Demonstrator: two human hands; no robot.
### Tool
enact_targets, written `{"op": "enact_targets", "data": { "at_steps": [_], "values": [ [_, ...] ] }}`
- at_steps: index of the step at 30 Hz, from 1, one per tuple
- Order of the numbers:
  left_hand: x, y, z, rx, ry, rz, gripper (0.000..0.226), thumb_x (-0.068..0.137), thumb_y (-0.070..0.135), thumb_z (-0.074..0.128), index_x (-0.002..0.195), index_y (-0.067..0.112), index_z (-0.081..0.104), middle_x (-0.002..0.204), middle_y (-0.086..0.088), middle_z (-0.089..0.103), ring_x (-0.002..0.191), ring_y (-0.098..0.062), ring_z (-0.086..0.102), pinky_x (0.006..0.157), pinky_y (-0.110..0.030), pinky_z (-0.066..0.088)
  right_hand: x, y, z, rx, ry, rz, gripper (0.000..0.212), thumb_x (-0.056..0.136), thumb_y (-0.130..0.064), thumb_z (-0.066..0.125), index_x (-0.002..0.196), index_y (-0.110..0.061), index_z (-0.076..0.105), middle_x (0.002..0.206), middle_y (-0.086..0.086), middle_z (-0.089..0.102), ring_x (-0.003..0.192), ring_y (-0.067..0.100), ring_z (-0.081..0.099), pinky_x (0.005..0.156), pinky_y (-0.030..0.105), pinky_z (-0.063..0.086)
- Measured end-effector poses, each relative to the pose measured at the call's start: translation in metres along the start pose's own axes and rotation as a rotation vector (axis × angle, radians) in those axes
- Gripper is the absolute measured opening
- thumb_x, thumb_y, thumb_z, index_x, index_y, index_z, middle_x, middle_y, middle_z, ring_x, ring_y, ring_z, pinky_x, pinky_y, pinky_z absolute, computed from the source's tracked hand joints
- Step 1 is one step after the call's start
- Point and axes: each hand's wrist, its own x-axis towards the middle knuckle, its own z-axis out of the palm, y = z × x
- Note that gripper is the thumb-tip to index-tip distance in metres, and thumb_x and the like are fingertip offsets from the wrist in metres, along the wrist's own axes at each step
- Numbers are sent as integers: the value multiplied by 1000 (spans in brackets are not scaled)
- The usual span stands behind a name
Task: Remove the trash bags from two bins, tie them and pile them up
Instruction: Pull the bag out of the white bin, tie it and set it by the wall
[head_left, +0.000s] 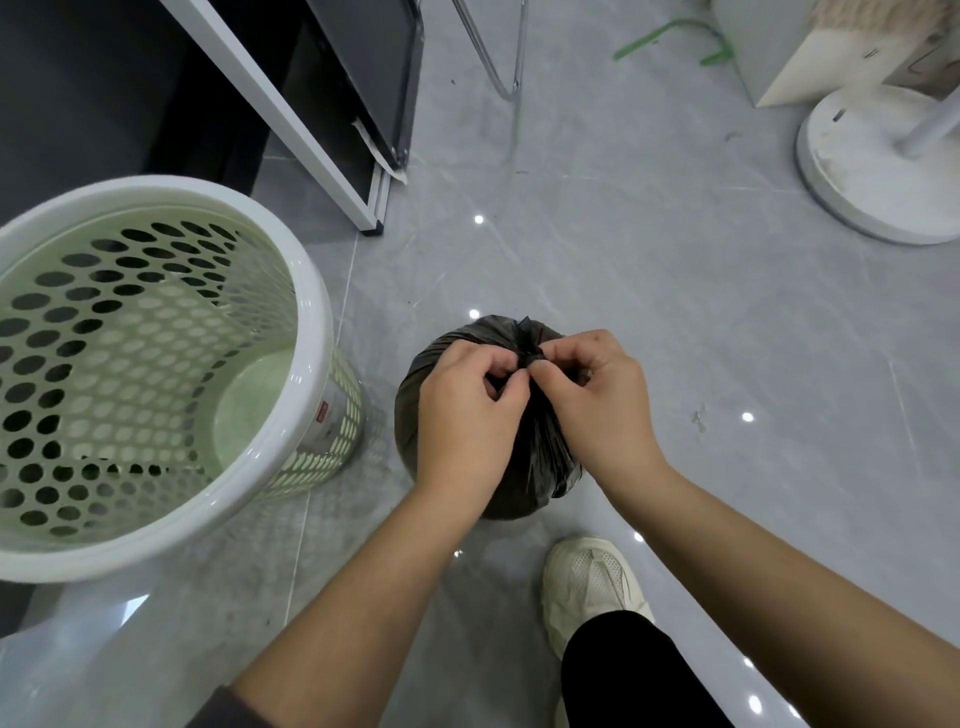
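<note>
The one wide-angle camera sat on the person's head, looking forward and steeply down at the floor (701, 322), with the trash bag (488, 332) close below, near centre

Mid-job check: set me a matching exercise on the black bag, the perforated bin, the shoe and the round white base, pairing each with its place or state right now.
Column one:
1. trash bag
2. bin
3. shoe
4. round white base

Column two:
A. at the far right, in the upper part of the view
B. gathered neck pinched by the left hand and the right hand
C. upright to the left of the bag, no liner inside
D. near the bottom edge, below the bag

Pairs: 1-B, 2-C, 3-D, 4-A
</note>
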Motion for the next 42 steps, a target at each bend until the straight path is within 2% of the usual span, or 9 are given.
{"op": "enact_targets", "data": {
  "at_steps": [6, 11, 15, 19, 21, 25, 29, 38, 42],
  "values": [
    [16, -5, -8, 30, -101, 59, 7, 77, 12, 68, 78, 18, 70, 76, 13, 57, 62, -4, 53, 62, -10, 42, 3, 3, -3, -42, -176, -17, 12, 84, -10, 66, 79, -21, 63, 94, -8, 49, 83, -2, 52, 75, 7, 39],
    [29, -10, -17, 54, -263, 125, 13, 76, 7, 67, 73, 19, 67, 73, 14, 56, 59, -3, 52, 61, -6, 38, 8, 2, -10, 115, -337, 110, 22, 84, -7, 66, 70, -23, 62, 99, -4, 50, 91, 6, 53, 88, 20, 41],
    [26, -12, -14, 36, -254, 114, 8, 79, 9, 67, 82, 16, 72, 81, 8, 61, 63, -2, 54, 64, -7, 41, 7, 3, -13, 159, -305, 147, 21, 87, -9, 63, 71, -21, 65, 101, -4, 51, 93, 7, 55, 89, 22, 43],
    [16, -16, -8, 20, -203, 101, 5, 80, 12, 69, 83, 16, 71, 82, 7, 62, 71, -7, 56, 66, -6, 41, 6, 8, -10, -66, -217, -3, 21, 92, -11, 55, 77, -23, 63, 96, -8, 48, 89, -4, 51, 78, 3, 36],
    [13, -16, -6, 26, -196, 89, 5, 81, 13, 68, 85, 16, 70, 83, 9, 61, 74, -7, 55, 65, -5, 40, 5, 11, -8, -153, -200, -86, 18, 92, -10, 54, 80, -20, 62, 95, -10, 46, 84, -6, 51, 74, 2, 37],
    [12, -15, -4, 72, -228, 177, 19, 84, 14, 63, 102, 20, 67, 94, 10, 60, 67, -9, 53, 68, -12, 43, 9, 17, -9, -249, -238, -179, 9, 89, -10, 54, 88, -11, 62, 93, -12, 43, 80, 1, 51, 73, 16, 43],
    [12, -13, -3, 198, -255, 242, 10, 86, 18, 57, 93, 17, 64, 90, 9, 56, 68, -11, 51, 74, -32, 47, 8, 21, -11, -332, -188, -207, 10, 86, -19, 59, 88, -13, 66, 93, -10, 47, 81, 12, 56, 75, 35, 50],
    [25, -2, -7, -8, -486, -152, 19, 70, 36, 43, 72, 28, 61, 68, 11, 56, 66, -11, 52, 91, -50, 45, 7, 26, -12, -221, -125, -245, 8, 86, -22, 64, 88, -19, 70, 91, -9, 55, 86, 3, 56, 77, 23, 48],
    [31, 10, -20, -55, -528, -271, 17, 72, 36, 47, 71, 36, 64, 67, 11, 60, 71, -12, 57, 86, -46, 47, 7, 18, -19, -233, -243, -289, 22, 83, -32, 58, 98, -21, 70, 99, -12, 55, 102, 13, 55, 91, 38, 46]
  ]
}}
